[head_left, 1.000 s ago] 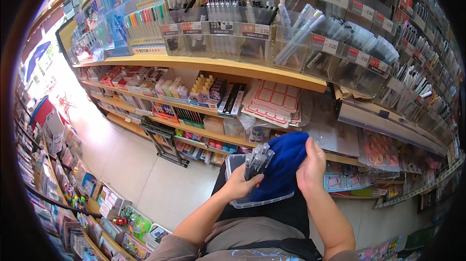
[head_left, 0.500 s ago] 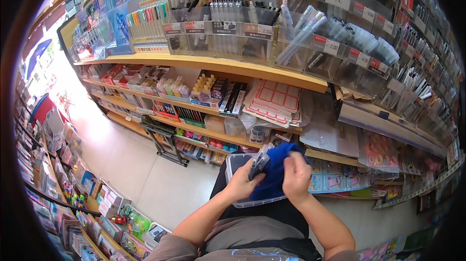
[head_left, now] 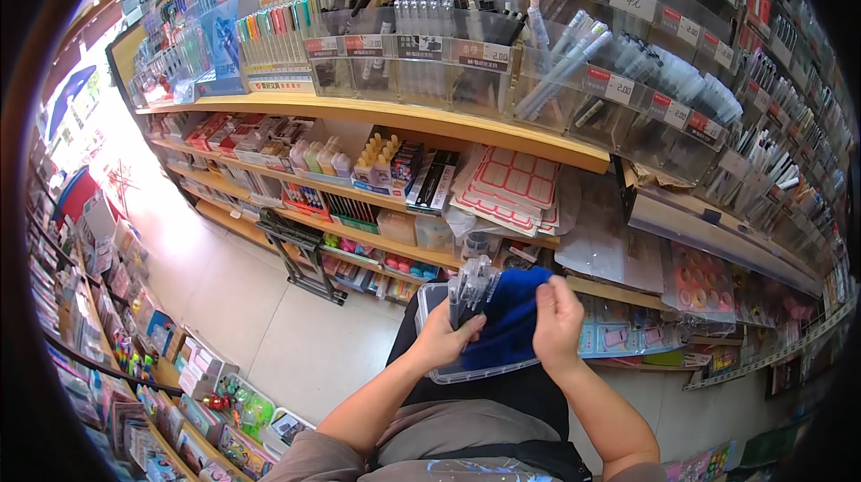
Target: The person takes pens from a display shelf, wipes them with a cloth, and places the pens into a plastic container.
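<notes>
A bundle of clear-capped pens (head_left: 472,286) is clutched in my left hand (head_left: 442,338), its fingers wrapped round the lower part. To its right, my right hand (head_left: 558,321) is closed on the edge of a blue cloth (head_left: 509,316). The cloth hangs between both hands, close against the pens; whether it touches them I cannot tell. Beneath lies a clear plastic box (head_left: 439,301) on my lap, partly covered by the cloth and my left hand.
Ahead rise clear pen racks (head_left: 475,78) with price tags, above a wooden shelf edge (head_left: 377,114). Lower shelves hold boxed goods and red-bordered label sheets (head_left: 516,186). A black metal stand (head_left: 300,258) is on the floor, left of me. Goods racks (head_left: 170,410) curve along the left.
My right hand has moved slightly right and down, drawing the cloth flatter. The pens in my left hand have turned a little more upright and shifted left.
</notes>
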The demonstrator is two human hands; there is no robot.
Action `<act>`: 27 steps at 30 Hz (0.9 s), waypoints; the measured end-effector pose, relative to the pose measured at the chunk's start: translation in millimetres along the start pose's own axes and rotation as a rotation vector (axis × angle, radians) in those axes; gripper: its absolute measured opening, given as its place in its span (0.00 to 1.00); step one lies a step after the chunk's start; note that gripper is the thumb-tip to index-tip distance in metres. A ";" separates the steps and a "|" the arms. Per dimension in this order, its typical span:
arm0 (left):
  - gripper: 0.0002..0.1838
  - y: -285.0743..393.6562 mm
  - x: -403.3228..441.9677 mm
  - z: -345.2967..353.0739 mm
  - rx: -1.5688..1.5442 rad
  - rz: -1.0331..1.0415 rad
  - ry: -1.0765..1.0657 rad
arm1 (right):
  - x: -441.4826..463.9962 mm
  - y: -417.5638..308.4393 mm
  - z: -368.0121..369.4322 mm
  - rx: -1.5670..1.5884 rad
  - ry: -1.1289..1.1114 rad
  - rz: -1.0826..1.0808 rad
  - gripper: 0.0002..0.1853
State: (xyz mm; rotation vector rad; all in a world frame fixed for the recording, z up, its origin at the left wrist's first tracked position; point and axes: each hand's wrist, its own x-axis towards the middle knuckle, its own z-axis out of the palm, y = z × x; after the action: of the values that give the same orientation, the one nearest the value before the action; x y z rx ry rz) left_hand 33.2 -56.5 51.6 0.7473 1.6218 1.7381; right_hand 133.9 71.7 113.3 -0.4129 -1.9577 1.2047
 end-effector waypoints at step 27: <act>0.06 4.3 -3.0 -1.4 -0.006 -0.023 -0.075 | 3.6 13.2 2.2 0.031 -0.083 0.086 0.08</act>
State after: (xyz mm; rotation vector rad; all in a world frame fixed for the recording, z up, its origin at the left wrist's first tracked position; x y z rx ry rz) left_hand 33.7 -59.9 55.8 0.7794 1.5680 1.6782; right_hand 128.4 79.2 103.1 -0.4418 -2.0068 1.3241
